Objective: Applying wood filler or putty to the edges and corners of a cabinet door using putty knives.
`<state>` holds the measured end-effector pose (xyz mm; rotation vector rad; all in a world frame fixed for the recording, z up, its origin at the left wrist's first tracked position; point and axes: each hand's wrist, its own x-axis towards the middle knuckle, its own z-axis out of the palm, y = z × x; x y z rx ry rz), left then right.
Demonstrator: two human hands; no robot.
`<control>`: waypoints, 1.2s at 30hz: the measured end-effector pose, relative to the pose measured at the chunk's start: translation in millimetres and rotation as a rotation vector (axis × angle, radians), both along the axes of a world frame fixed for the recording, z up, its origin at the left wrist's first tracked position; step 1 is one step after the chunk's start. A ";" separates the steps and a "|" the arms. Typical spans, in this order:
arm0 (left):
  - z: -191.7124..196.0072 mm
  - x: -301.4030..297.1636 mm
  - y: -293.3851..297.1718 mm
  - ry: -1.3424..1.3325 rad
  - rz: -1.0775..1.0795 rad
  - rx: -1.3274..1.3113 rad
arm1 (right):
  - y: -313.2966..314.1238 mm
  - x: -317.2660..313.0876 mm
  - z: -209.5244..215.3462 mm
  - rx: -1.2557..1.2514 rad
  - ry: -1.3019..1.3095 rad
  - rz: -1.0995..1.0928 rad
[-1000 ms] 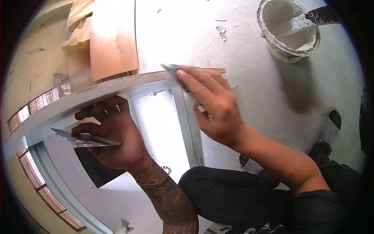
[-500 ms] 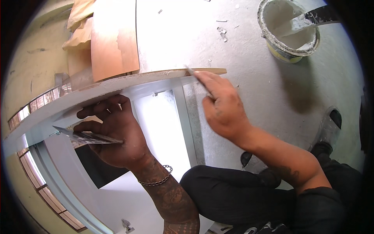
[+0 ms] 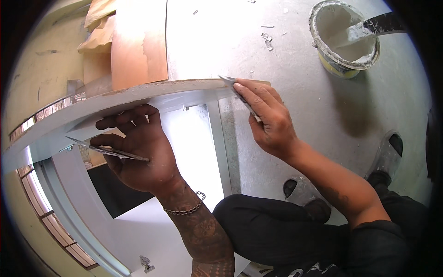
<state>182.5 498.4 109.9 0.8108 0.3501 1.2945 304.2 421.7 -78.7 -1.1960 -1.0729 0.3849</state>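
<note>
A long white panel with a narrow pale edge runs across the view. My right hand grips a thin, flat putty knife, its blade meeting the panel's edge near the right end. Stretched fingers lie along the blade, with the thumb tucked below. On the near side of the panel my left hand has its palm turned up. A second flat scraper blade is held between its thumb and palm. The other left fingers curl up near the panel's face; whether they touch it cannot be told.
A putty-smeared bucket holds pale paste and a dark-handled spatula at the far right. Brown boards lie beyond the panel. Small scraps litter the floor. A white cabinet-like frame stands below; my knees are close by.
The right hand has tilted the putty knife, so more of its blade shows at the panel's edge. The left hand keeps its scraper, with its blade slightly turned. The whole view has shifted a little.
</note>
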 end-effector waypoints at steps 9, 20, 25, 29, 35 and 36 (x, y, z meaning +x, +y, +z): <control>-1.0 -4.0 2.5 0.039 0.009 0.034 | -12.2 -23.3 12.9 0.035 0.030 0.098; -1.6 -1.9 0.6 0.005 0.007 0.001 | -2.6 -8.2 32.3 -0.198 0.160 0.055; -3.4 -1.0 1.1 0.022 0.028 0.022 | -7.5 -7.9 58.0 -0.065 0.115 0.067; -0.4 -3.1 2.8 0.003 -0.019 -0.001 | -13.2 -7.5 7.9 0.087 -0.002 0.044; -1.1 1.1 -0.5 -0.008 0.004 -0.005 | 1.9 -15.5 -15.1 -0.006 -0.041 -0.031; -1.9 0.8 -0.3 -0.010 0.004 -0.010 | 3.6 -21.3 -12.5 -0.016 -0.033 -0.047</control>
